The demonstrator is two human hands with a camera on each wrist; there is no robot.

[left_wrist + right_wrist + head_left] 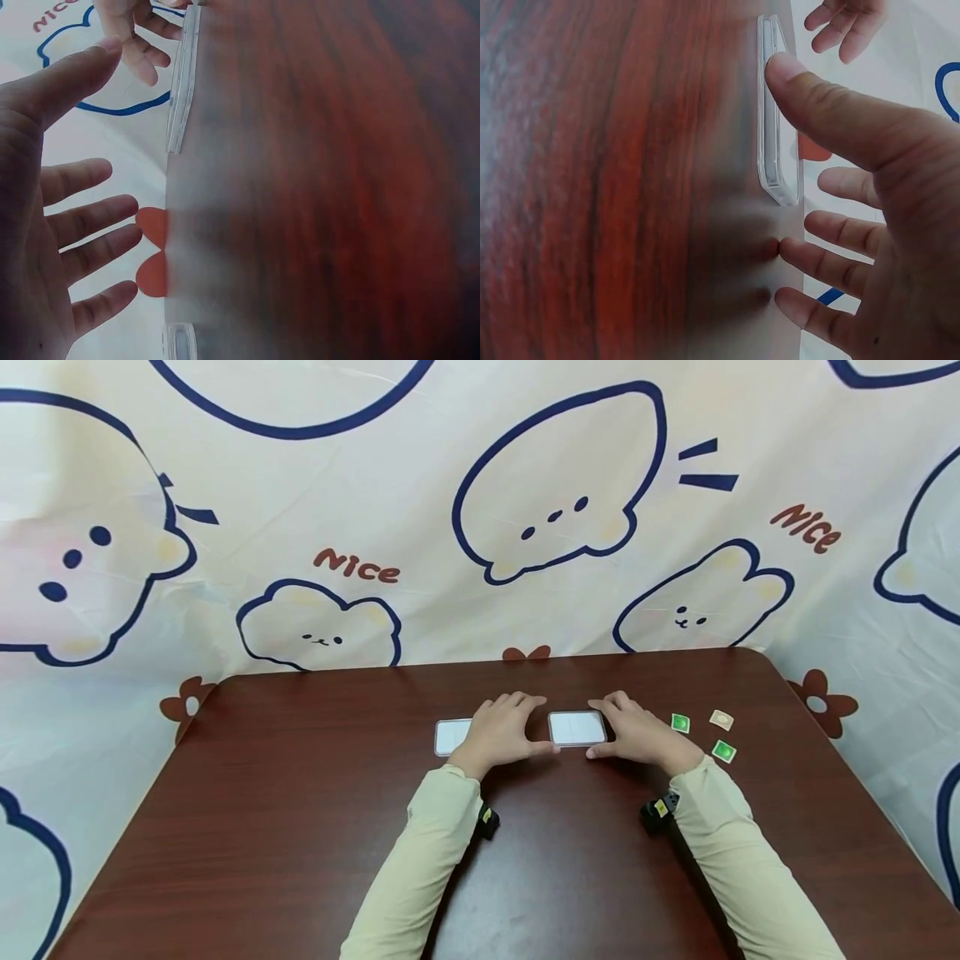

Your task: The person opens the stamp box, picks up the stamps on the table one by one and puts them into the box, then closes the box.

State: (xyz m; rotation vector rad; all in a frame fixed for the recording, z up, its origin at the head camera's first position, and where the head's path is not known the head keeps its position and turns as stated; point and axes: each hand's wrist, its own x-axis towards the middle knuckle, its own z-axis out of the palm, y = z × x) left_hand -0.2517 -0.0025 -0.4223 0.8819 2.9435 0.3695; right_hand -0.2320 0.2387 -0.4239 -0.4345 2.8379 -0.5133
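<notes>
Centrally, white case (577, 729), left hand (502, 731) and right hand (637, 733) flanking it

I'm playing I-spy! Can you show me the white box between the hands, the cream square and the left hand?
White box (577, 728): head view, middle of its top face.
Cream square (722, 720): head view, middle of its face.
Left hand (498, 733): head view, back of the hand.

Brown wooden table (262, 827); pale backdrop (420, 485) behind, blue-outlined cartoon animals (322, 618).
</notes>
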